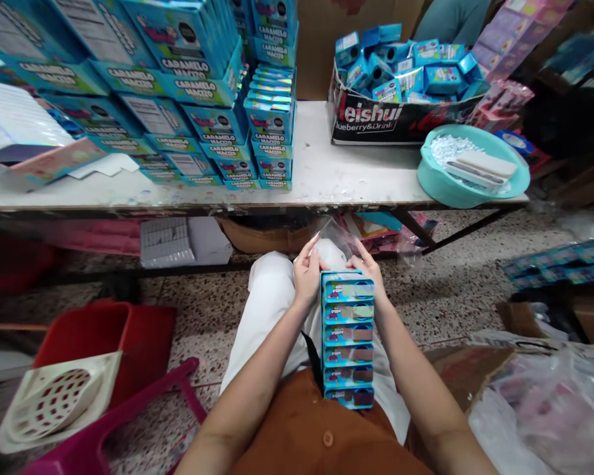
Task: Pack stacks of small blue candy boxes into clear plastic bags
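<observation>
A row of blue candy boxes (348,355) with round-ended windows lies along my lap, stretching from my waist to between my hands. At its far end, a clear plastic bag (337,232) is spread out past the row. My left hand (307,272) grips the bag's left side, its index finger stretched along the film. On the other side, my right hand (369,269) has hold of the right edge in the same way. Both hands rest close against the far corners of the row. How far the film reaches over the boxes I cannot tell.
Stacked blue candy boxes (218,125) fill the left of the white table (309,165). A black carton (376,122) of small blue boxes and a turquoise basin (445,181) stand right. A red bin (146,336) and a magenta plastic piece (94,422) sit low left; plastic bags (549,402) lie right.
</observation>
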Demonstrator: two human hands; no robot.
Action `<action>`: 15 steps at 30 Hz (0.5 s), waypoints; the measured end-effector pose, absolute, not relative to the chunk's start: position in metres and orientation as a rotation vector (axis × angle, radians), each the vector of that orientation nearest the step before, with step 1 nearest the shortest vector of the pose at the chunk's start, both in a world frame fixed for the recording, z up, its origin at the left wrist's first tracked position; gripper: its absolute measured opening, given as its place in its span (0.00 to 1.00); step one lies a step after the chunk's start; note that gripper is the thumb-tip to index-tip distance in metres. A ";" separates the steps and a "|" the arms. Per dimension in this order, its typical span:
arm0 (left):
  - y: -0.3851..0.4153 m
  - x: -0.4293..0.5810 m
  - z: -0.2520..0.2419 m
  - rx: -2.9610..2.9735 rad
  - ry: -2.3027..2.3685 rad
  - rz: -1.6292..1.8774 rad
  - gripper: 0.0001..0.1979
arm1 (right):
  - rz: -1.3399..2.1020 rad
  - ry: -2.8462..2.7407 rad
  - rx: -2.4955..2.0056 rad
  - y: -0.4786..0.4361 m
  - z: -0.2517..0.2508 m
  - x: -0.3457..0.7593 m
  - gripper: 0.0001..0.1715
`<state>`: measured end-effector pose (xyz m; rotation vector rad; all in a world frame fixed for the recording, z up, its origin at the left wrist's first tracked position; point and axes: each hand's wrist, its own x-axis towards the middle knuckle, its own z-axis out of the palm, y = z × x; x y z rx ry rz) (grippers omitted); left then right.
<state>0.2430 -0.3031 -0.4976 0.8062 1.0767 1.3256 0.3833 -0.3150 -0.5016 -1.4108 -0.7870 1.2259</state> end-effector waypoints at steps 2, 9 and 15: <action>-0.305 0.242 -0.489 0.764 1.032 1.313 0.31 | 1.256 -0.763 -1.368 -0.317 -0.496 0.383 0.45; -0.315 0.231 -0.491 0.334 0.784 1.094 0.32 | 1.441 -0.601 -1.210 -0.336 -0.490 0.377 0.49; -0.327 0.226 -0.498 0.138 0.726 1.034 0.28 | 1.463 -0.701 -1.114 -0.348 -0.486 0.375 0.52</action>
